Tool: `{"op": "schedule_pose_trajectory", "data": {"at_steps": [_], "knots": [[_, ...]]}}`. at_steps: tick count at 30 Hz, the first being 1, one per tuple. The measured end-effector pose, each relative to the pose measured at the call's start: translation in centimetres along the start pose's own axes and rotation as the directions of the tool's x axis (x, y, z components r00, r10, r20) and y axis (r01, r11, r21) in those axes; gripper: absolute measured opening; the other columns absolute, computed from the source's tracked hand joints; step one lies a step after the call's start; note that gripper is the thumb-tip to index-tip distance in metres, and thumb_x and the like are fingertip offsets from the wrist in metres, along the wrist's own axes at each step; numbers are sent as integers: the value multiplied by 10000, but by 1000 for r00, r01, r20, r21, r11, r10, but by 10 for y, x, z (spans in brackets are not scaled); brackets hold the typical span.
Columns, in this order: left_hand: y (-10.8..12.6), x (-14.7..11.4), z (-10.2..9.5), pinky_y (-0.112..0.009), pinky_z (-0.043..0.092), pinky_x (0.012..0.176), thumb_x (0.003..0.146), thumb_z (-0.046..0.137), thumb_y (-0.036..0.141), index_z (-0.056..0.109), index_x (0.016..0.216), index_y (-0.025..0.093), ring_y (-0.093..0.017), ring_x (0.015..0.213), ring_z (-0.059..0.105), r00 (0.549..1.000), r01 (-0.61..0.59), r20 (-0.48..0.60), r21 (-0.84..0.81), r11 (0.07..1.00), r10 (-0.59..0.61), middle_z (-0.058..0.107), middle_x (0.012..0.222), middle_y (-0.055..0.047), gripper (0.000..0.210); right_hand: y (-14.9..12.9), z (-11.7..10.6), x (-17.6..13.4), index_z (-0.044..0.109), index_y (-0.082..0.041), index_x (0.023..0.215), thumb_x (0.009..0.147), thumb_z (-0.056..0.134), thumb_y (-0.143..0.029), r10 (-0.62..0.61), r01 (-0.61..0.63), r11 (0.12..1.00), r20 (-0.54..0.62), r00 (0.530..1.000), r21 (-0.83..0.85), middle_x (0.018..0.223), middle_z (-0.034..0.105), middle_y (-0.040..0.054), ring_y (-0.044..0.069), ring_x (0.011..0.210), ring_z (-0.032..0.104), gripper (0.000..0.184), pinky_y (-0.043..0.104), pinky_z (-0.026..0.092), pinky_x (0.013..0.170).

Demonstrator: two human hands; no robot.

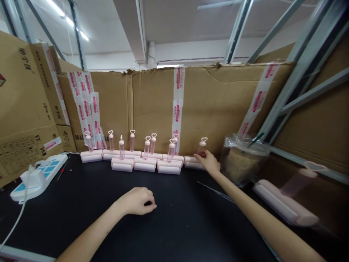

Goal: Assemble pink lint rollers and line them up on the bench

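At the right end of a group of pink lint rollers, my right hand (pixel 208 162) has its fingers closed around the lower handle of one lint roller (pixel 202 144). That roller rests on the black table by the cardboard, its heart-shaped loop pointing up. My left hand (pixel 138 201) hovers over or rests on the table, curled loosely, with nothing visible in it. Several more lint rollers, such as a front one (pixel 169 167) and a far left one (pixel 91 156), stand with clear pink handles upright. Another lint roller (pixel 289 203) stands at the right, close to my forearm.
A bagged drink cup (pixel 244 160) stands behind my right forearm. Thin tweezers-like metal tool (pixel 215 191) lies beneath that arm. A white power strip (pixel 40 178) with a plug and cable sits at left. Cardboard walls (pixel 152 109) and metal posts (pixel 289 83) enclose the black table (pixel 174 233).
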State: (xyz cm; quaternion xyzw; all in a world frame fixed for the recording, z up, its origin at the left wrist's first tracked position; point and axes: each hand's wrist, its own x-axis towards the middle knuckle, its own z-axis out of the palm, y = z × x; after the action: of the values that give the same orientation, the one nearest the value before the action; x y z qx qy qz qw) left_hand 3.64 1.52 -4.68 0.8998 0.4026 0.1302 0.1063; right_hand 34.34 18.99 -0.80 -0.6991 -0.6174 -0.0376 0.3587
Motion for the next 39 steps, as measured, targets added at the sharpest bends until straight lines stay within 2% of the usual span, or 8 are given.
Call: {"op": "schedule_pose_trajectory", "data": {"at_steps": [8, 13, 18, 23, 28, 34, 36, 39], "knots": [[6, 2, -3, -279, 433, 719, 883, 370, 468, 687, 867, 165, -186, 788, 609, 992, 102, -51, -252, 962, -118, 688, 865, -73, 440, -43, -72, -81, 555, -228, 930, 784, 507, -536, -150, 187, 957, -173, 973, 223, 910, 665, 64, 249, 823, 611, 345, 338, 442, 691], [14, 5, -4, -316, 444, 757, 831, 319, 638, 568, 1134, 119, -186, 828, 608, 993, 71, 15, -875, 480, -118, 647, 1034, -133, 651, -75, -64, -153, 571, -222, 898, 805, 544, -430, -389, 396, 825, -103, 915, 404, 870, 668, 68, 211, 738, 613, 229, 308, 471, 630], [24, 9, 3, -339, 443, 811, 826, 318, 646, 561, 1051, 118, -175, 813, 612, 989, 79, 91, -992, -103, -120, 632, 974, -118, 623, -71, -39, -191, 632, -238, 988, 839, 515, -188, -806, 803, 548, -109, 582, 235, 964, 689, 98, 241, 903, 621, 196, 336, 484, 728], [27, 10, 8, -310, 480, 688, 771, 642, 359, 501, 1031, 167, -146, 725, 610, 964, 10, 49, -989, -150, -262, 625, 922, -61, 352, -81, -53, -199, 610, -168, 1059, 852, 438, -114, -940, 931, 341, 53, 337, 132, 1023, 658, 158, 277, 947, 598, 275, 362, 519, 680], [20, 11, 7, -295, 508, 624, 757, 650, 404, 466, 928, 157, -133, 654, 610, 935, 19, 71, -988, -152, -348, 612, 797, -34, 353, -86, -91, -192, 571, -269, 1101, 835, 508, -231, -890, 733, 451, 194, 413, 509, 1072, 594, 91, 206, 890, 605, 275, 292, 523, 670], [14, 2, -13, -187, 467, 373, 733, 674, 381, 462, 950, 156, -104, 536, 570, 970, 129, 120, -991, 30, -210, 539, 729, 2, 378, -69, -70, -166, 542, -242, 988, 848, 497, -355, -483, 247, 574, 80, 872, 781, 1007, 529, 88, 221, 933, 540, 185, 329, 497, 720], [13, 0, -15, -154, 429, 331, 726, 683, 375, 447, 1006, 151, -100, 523, 569, 975, 186, 167, -974, 130, -145, 550, 732, -5, 429, -68, -59, -162, 496, -230, 1069, 820, 531, -406, -463, 37, 586, 297, 835, 810, 1016, 548, 81, 226, 959, 543, 307, 348, 488, 756], [12, -2, -12, -155, 431, 336, 726, 682, 382, 382, 1033, 158, -105, 513, 582, 966, 256, 238, -938, 233, -104, 569, 715, 0, 483, -69, -51, -163, 434, -213, 1160, 788, 570, -436, -508, -238, 584, 578, 639, 776, 941, 592, 53, 214, 899, 585, 455, 338, 487, 729]]}}
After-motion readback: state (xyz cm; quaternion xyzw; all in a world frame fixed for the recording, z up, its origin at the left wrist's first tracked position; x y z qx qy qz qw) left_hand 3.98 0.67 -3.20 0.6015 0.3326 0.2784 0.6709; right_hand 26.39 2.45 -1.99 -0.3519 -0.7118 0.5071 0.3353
